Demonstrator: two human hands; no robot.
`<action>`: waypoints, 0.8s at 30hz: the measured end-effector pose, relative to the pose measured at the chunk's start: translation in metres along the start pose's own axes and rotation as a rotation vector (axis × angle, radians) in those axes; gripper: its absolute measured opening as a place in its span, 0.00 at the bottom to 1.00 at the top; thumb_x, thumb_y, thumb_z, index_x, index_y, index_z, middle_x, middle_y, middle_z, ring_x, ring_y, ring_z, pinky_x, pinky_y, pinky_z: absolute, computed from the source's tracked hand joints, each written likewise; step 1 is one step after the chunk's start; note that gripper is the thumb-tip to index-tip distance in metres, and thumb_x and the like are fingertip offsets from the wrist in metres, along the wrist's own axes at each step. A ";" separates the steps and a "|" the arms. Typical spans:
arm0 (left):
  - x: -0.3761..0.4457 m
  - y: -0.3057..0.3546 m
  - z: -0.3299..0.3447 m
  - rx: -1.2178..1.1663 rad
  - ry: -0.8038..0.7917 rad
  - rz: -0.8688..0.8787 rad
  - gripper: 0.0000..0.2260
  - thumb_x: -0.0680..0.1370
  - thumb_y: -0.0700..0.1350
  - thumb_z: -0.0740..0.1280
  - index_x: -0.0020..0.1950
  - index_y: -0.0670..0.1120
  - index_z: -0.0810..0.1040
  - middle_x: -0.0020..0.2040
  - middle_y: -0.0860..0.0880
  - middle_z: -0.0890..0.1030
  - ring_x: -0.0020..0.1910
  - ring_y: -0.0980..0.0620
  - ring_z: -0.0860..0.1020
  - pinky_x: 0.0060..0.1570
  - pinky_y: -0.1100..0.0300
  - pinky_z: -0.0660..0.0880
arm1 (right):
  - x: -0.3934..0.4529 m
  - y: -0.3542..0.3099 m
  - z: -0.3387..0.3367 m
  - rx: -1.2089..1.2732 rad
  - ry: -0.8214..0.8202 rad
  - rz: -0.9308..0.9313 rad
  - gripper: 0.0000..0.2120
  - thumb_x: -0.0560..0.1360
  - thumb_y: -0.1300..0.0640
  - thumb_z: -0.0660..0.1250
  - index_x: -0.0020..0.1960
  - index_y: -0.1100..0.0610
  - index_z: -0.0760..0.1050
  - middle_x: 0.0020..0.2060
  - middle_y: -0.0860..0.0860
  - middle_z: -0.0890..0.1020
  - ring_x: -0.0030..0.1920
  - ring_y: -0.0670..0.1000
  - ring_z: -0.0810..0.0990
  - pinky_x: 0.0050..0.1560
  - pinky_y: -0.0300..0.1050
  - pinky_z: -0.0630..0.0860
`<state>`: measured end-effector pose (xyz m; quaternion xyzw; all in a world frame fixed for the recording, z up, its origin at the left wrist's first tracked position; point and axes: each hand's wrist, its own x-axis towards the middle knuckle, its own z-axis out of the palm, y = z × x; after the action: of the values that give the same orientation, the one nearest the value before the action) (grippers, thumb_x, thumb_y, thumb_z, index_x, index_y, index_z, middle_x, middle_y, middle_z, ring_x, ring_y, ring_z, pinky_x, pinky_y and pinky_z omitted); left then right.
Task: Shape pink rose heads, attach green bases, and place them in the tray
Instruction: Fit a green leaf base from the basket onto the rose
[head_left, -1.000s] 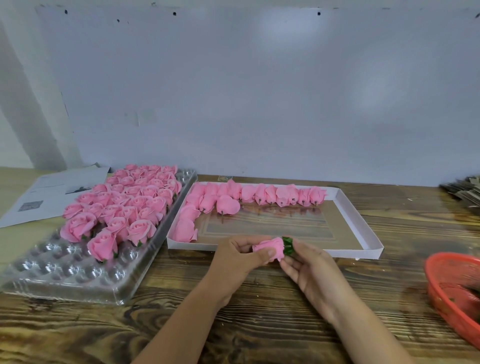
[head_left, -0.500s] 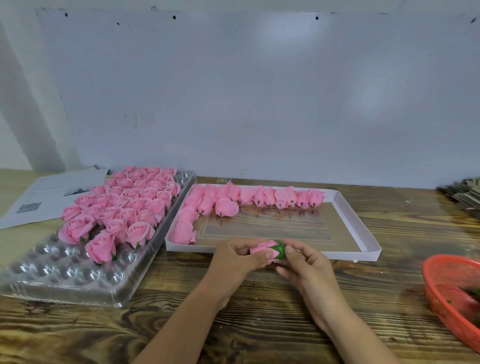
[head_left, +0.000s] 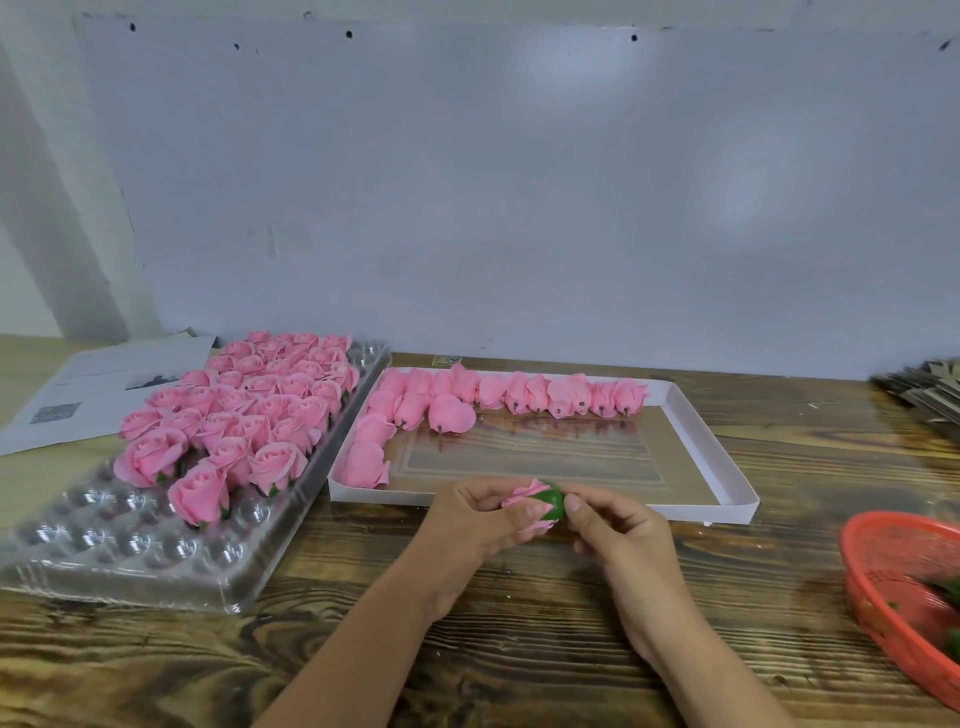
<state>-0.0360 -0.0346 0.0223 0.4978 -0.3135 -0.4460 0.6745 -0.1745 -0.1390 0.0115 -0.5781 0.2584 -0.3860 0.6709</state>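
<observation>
Rose head (head_left: 522, 497) (green base (head_left: 551, 506) now seated) — both hands (head_left: 480, 525) (head_left: 618, 535) still pinching it.

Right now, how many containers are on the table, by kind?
Clear plastic tray: 1
White cardboard box: 1
Red basket: 1
Total: 3

A dark, grain-streaked wooden table (head_left: 519, 649) fills the foreground. On its far left corner lie printed white paper sheets (head_left: 98, 384). At its far right edge sits a stack of grey-brown cardboard pieces (head_left: 924, 389). Behind the table rises a pale grey wall (head_left: 519, 182).
</observation>
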 end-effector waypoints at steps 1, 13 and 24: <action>0.001 0.000 -0.001 -0.013 -0.001 -0.016 0.14 0.70 0.45 0.79 0.55 0.46 0.87 0.57 0.43 0.86 0.56 0.48 0.84 0.52 0.61 0.80 | 0.000 0.000 0.000 0.011 0.000 0.003 0.08 0.75 0.65 0.71 0.45 0.55 0.87 0.34 0.54 0.83 0.34 0.46 0.75 0.34 0.36 0.74; 0.000 0.002 -0.001 -0.064 -0.022 -0.031 0.13 0.74 0.41 0.75 0.58 0.41 0.85 0.59 0.41 0.85 0.60 0.46 0.83 0.54 0.60 0.80 | 0.002 0.000 -0.005 0.048 -0.054 0.039 0.06 0.72 0.58 0.72 0.47 0.54 0.87 0.37 0.51 0.85 0.38 0.43 0.79 0.37 0.37 0.76; -0.001 0.003 0.000 -0.015 -0.031 -0.057 0.13 0.72 0.42 0.75 0.56 0.42 0.86 0.57 0.41 0.85 0.58 0.46 0.84 0.54 0.60 0.80 | 0.001 0.001 -0.010 0.026 -0.124 0.046 0.06 0.71 0.58 0.73 0.46 0.54 0.87 0.43 0.55 0.87 0.43 0.47 0.83 0.42 0.37 0.79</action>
<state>-0.0354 -0.0329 0.0250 0.4944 -0.3064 -0.4750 0.6604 -0.1812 -0.1457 0.0091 -0.5862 0.2245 -0.3373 0.7015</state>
